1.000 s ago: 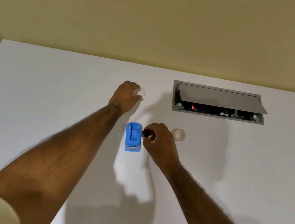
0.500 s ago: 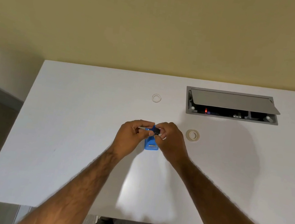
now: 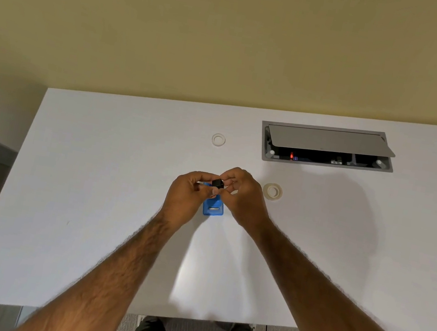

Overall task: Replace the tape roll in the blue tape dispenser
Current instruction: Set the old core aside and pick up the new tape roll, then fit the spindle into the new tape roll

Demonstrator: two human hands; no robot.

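Observation:
The blue tape dispenser (image 3: 214, 207) lies on the white table (image 3: 88, 200), its far end hidden under my hands. Just above it, a small black spindle piece (image 3: 217, 184) is pinched between the fingertips of both hands. My left hand (image 3: 188, 198) grips it from the left and my right hand (image 3: 244, 196) from the right. A full tape roll (image 3: 272, 192) lies flat on the table just right of my right hand. An empty whitish ring-shaped core (image 3: 218, 139) lies farther back, apart from everything.
A grey cable box (image 3: 328, 146) with its lid propped open is sunk into the table at the back right. The table's left edge and near edge drop to the floor. My legs show below the near edge.
My left hand left the whitish core at the back and came to the dispenser. Both hands now hold the black piece, raised slightly above the dispenser. The camera view shifted.

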